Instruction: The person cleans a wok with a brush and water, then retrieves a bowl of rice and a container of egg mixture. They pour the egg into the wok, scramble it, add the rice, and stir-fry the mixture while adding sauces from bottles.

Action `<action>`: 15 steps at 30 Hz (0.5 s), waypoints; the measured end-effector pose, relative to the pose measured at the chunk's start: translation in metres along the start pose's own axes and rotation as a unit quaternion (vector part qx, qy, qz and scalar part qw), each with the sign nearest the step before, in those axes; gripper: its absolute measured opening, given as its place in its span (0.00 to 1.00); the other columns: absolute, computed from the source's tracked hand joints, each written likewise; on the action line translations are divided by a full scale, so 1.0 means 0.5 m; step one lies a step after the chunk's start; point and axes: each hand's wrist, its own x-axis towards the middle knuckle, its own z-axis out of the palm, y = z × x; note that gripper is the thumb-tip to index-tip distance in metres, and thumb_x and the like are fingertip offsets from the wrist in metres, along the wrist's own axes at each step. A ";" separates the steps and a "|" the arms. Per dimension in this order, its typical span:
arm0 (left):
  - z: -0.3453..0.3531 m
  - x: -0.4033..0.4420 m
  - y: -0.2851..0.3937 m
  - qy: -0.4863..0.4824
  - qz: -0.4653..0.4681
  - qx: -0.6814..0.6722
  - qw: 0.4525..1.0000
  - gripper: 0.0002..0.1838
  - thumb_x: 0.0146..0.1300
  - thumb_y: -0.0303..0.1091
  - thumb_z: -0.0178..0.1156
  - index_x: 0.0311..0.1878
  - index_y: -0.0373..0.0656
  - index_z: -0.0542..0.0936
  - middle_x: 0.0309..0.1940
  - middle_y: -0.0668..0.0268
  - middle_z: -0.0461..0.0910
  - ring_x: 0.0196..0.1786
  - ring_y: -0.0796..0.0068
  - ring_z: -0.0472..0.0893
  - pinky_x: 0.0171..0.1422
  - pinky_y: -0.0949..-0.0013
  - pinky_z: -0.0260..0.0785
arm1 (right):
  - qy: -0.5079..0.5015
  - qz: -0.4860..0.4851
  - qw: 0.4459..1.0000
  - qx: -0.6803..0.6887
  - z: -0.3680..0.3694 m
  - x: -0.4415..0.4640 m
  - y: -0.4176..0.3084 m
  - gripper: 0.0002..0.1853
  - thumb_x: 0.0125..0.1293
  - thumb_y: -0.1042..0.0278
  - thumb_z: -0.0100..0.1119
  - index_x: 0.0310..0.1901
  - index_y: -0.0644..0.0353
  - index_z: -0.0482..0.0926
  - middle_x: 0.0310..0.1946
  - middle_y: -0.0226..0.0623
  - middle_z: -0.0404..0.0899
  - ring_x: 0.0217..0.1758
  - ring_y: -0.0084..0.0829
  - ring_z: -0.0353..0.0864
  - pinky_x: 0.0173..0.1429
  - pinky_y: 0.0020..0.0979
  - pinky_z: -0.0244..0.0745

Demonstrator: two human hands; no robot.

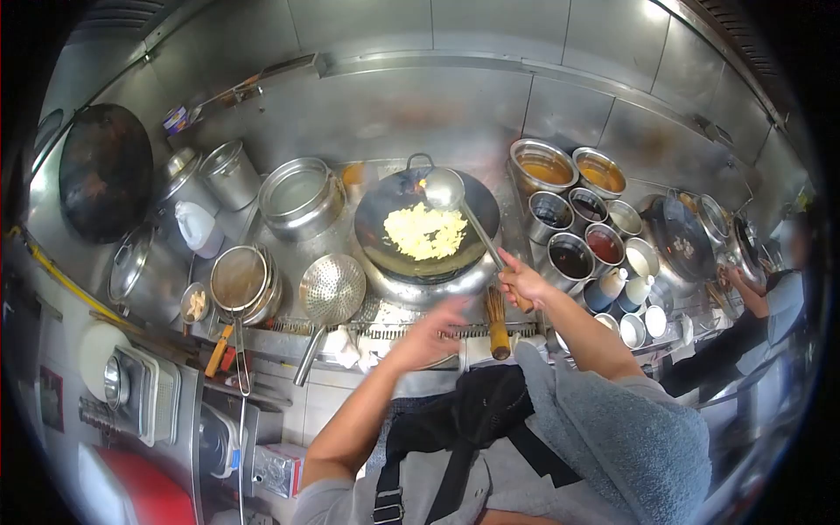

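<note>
My right hand (522, 282) is closed round the wooden-ended handle of a metal ladle (445, 189). The ladle's bowl is over the far side of a dark wok (376, 232), above yellow scrambled egg (425, 231) spread in the middle. My left hand (429, 336) is in front of the wok, a little blurred, its fingers stretched out with nothing visible in them. Between my hands and the wok's front lies a bamboo wok brush (498, 324). Left of my left hand rests a perforated metal skimmer (332, 290), its handle pointing toward me.
Pots of amber liquid (544, 166), dark sauce containers (570, 257) and squeeze bottles (605, 289) stand on the right. A large steel pot (299, 198), a mesh strainer (239, 278) and a white jug (199, 229) are left. Another person (779, 302) works at the far right.
</note>
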 end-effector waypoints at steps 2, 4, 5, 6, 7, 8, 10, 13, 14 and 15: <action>0.102 0.058 0.156 -0.167 0.066 0.027 0.983 0.22 0.58 0.22 0.64 0.57 0.45 0.74 0.61 0.62 0.73 0.51 0.64 0.79 0.56 0.65 0.72 | 0.003 0.021 1.000 -0.019 -0.017 0.051 0.030 0.40 0.69 0.74 0.48 0.77 0.37 0.42 0.22 0.27 0.67 0.17 0.21 0.65 0.20 0.27 0.65; 0.103 0.088 0.207 -0.234 0.091 0.064 0.966 0.19 0.58 0.23 0.63 0.53 0.43 0.75 0.58 0.60 0.75 0.49 0.63 0.79 0.55 0.66 0.72 | -0.004 0.014 0.998 -0.054 -0.011 0.061 -0.003 0.40 0.69 0.74 0.47 0.77 0.37 0.42 0.22 0.27 0.67 0.17 0.21 0.65 0.20 0.27 0.65; 0.096 0.097 0.213 -0.284 0.083 0.105 0.949 0.17 0.58 0.22 0.63 0.51 0.42 0.76 0.55 0.60 0.77 0.50 0.63 0.79 0.55 0.65 0.72 | -0.007 0.006 0.996 -0.087 0.001 0.059 -0.025 0.40 0.69 0.74 0.47 0.77 0.36 0.41 0.23 0.27 0.67 0.17 0.21 0.65 0.20 0.27 0.65; 0.089 0.099 0.222 -0.337 0.070 0.143 0.928 0.15 0.58 0.22 0.62 0.50 0.41 0.78 0.51 0.60 0.79 0.50 0.62 0.80 0.54 0.64 0.72 | -0.006 -0.007 0.995 -0.101 0.029 0.035 -0.036 0.39 0.69 0.73 0.48 0.77 0.36 0.43 0.22 0.27 0.67 0.16 0.21 0.66 0.19 0.27 0.66; 0.079 0.098 0.233 -0.322 0.041 0.127 0.937 0.13 0.58 0.21 0.62 0.48 0.39 0.79 0.45 0.62 0.81 0.49 0.65 0.80 0.50 0.65 0.72 | -0.009 -0.003 0.995 -0.096 0.034 0.037 -0.012 0.39 0.69 0.73 0.48 0.77 0.36 0.43 0.22 0.27 0.67 0.16 0.21 0.66 0.19 0.27 0.66; 0.066 0.096 0.239 -0.295 0.008 0.103 0.950 0.14 0.58 0.21 0.61 0.48 0.39 0.79 0.43 0.62 0.81 0.47 0.67 0.80 0.48 0.65 0.72 | -0.031 -0.024 0.997 -0.062 0.034 0.046 0.015 0.39 0.69 0.73 0.48 0.77 0.36 0.43 0.22 0.28 0.67 0.16 0.21 0.66 0.19 0.27 0.66; 0.034 0.097 0.255 -0.269 -0.022 0.081 0.960 0.14 0.58 0.20 0.61 0.48 0.38 0.78 0.42 0.62 0.81 0.44 0.70 0.81 0.46 0.66 0.72 | -0.068 -0.031 0.996 -0.055 0.026 0.068 0.049 0.38 0.69 0.72 0.48 0.77 0.37 0.44 0.22 0.28 0.67 0.16 0.21 0.67 0.19 0.27 0.66; -0.010 0.060 0.304 -0.076 0.064 0.069 0.993 0.12 0.57 0.20 0.61 0.44 0.39 0.80 0.37 0.62 0.82 0.42 0.71 0.81 0.45 0.69 0.72 | -0.071 0.032 0.996 -0.035 -0.006 0.101 0.029 0.38 0.70 0.73 0.47 0.77 0.37 0.45 0.22 0.28 0.67 0.16 0.21 0.67 0.19 0.26 0.67; -0.026 0.029 0.327 0.018 0.078 0.053 0.995 0.10 0.56 0.21 0.62 0.42 0.40 0.80 0.38 0.61 0.82 0.42 0.70 0.81 0.45 0.68 0.73 | -0.022 0.015 0.988 -0.153 0.022 0.055 -0.019 0.38 0.69 0.74 0.46 0.77 0.38 0.45 0.22 0.28 0.67 0.16 0.21 0.67 0.19 0.27 0.67; -0.058 -0.010 0.328 0.085 0.187 0.010 0.979 0.11 0.55 0.22 0.64 0.43 0.41 0.81 0.42 0.59 0.82 0.44 0.65 0.81 0.48 0.64 0.73 | -0.019 0.017 0.988 -0.150 0.024 0.035 -0.029 0.38 0.69 0.74 0.46 0.77 0.38 0.45 0.22 0.28 0.67 0.16 0.21 0.67 0.19 0.27 0.67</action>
